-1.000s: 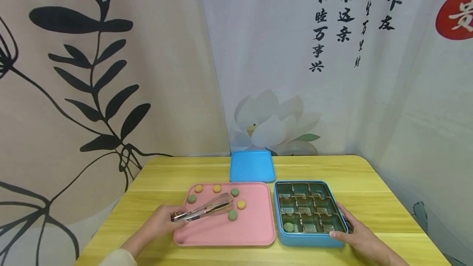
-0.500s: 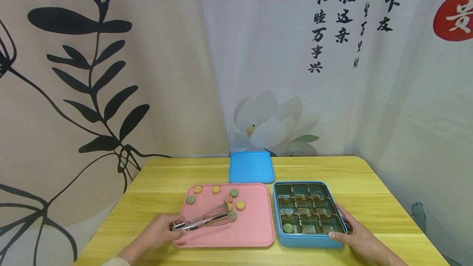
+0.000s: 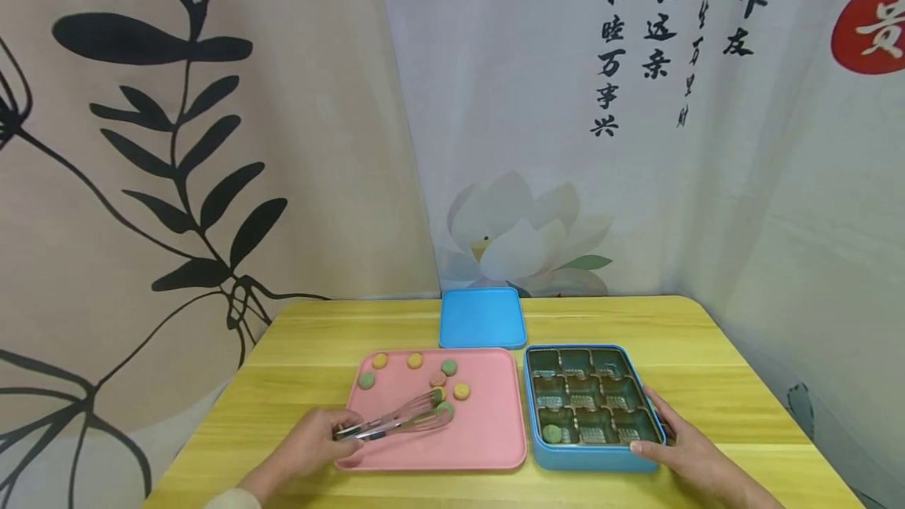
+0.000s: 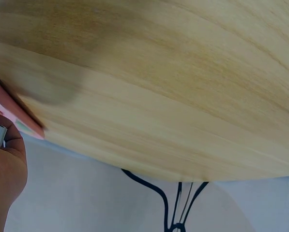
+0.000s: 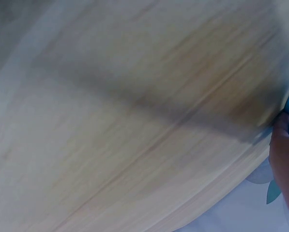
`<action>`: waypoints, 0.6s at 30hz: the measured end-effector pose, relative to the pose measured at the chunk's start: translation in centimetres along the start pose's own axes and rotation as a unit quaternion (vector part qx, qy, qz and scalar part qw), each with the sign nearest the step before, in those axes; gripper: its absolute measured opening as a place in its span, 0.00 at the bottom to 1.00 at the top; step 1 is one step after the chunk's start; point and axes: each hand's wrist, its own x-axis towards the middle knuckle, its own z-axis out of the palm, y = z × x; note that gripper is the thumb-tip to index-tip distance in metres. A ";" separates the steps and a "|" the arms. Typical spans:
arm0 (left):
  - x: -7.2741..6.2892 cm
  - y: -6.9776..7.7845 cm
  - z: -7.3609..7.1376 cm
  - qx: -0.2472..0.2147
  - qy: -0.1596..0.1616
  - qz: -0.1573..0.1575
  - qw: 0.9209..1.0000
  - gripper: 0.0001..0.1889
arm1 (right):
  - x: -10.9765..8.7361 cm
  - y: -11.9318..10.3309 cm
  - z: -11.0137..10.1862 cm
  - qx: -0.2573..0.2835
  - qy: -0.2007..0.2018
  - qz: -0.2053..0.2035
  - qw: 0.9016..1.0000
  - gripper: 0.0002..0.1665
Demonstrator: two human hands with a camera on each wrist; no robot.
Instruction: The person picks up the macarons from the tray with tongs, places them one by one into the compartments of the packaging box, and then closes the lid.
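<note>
My left hand [image 3: 311, 442] grips metal-handled tongs [image 3: 403, 418] with clear, looped ends, held over the pink tray [image 3: 488, 442]. The tong ends sit right at a green macaron-like piece [image 3: 445, 408], one end overlapping it and a yellow piece just behind. Around them on the tray lie a pink piece [image 3: 438, 379], yellow pieces and green ones. My right hand [image 3: 682, 442] holds the near right corner of the blue box [image 3: 587, 459], thumb on its rim. One green piece [image 3: 552, 434] rests in the box's near left compartment. The wrist views catch only parts of each hand.
A flat blue lid [image 3: 483, 319] lies behind the tray at the back of the wooden table [image 3: 353, 320]. The box stands close to the tray's right edge. A printed curtain [image 3: 339, 140] hangs directly behind the table.
The tongs have come slightly nearer, their ends now at the front green piece, and the pink piece behind has come into view. The right hand and box have stayed in place.
</note>
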 end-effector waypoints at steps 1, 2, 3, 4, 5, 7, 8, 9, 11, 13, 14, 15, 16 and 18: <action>0.0 -0.1 0.1 -0.001 -0.002 -0.002 1.000 0.09 | 0.0 0.0 0.0 -0.001 0.000 -0.001 1.000 0.56; 0.0 -0.1 0.1 0.000 -0.003 -0.004 1.000 0.09 | -0.1 0.0 0.0 -0.004 0.000 -0.003 1.000 0.56; 0.0 -0.2 0.2 -0.001 -0.004 -0.005 1.000 0.09 | -0.1 0.0 0.0 -0.005 0.000 -0.003 1.000 0.56; 0.1 -0.2 0.3 -0.001 -0.005 -0.005 1.000 0.09 | -0.1 0.0 0.0 -0.005 -0.001 -0.002 1.000 0.56; 0.1 -0.2 0.3 0.000 -0.005 -0.005 1.000 0.09 | -0.1 0.0 0.0 -0.002 -0.002 -0.001 1.000 0.56; 0.1 -0.2 0.4 -0.003 -0.006 -0.006 1.000 0.08 | -0.1 -0.1 0.0 -0.003 0.000 0.005 1.000 0.56; 0.1 -0.2 0.4 -0.004 -0.007 -0.008 1.000 0.08 | -0.1 -0.1 0.0 -0.002 0.000 0.006 1.000 0.56; 0.2 -0.2 0.4 -0.005 -0.008 -0.008 1.000 0.08 | -0.1 0.0 0.0 -0.002 0.000 0.006 1.000 0.56; 0.2 -0.1 0.4 -0.010 -0.010 -0.011 1.000 0.07 | -0.1 0.0 0.0 -0.001 0.000 0.005 1.000 0.57; 0.2 0.0 0.4 -0.017 -0.013 -0.014 1.000 0.06 | -0.1 0.0 0.0 -0.001 -0.001 0.000 1.000 0.57; 0.2 0.0 0.4 -0.021 -0.014 -0.015 1.000 0.06 | -0.1 0.0 0.0 -0.001 -0.002 -0.001 1.000 0.57; 0.2 0.0 0.4 -0.024 -0.015 -0.017 0.999 0.06 | -0.1 0.0 0.0 -0.001 -0.002 0.000 1.000 0.57; 0.2 0.1 0.4 -0.027 -0.015 -0.018 0.999 0.06 | -0.1 0.0 0.0 -0.002 -0.001 0.002 1.000 0.57; 0.2 0.1 0.4 -0.031 -0.014 -0.018 0.999 0.06 | -0.1 -0.1 0.0 -0.008 0.000 0.006 1.000 0.57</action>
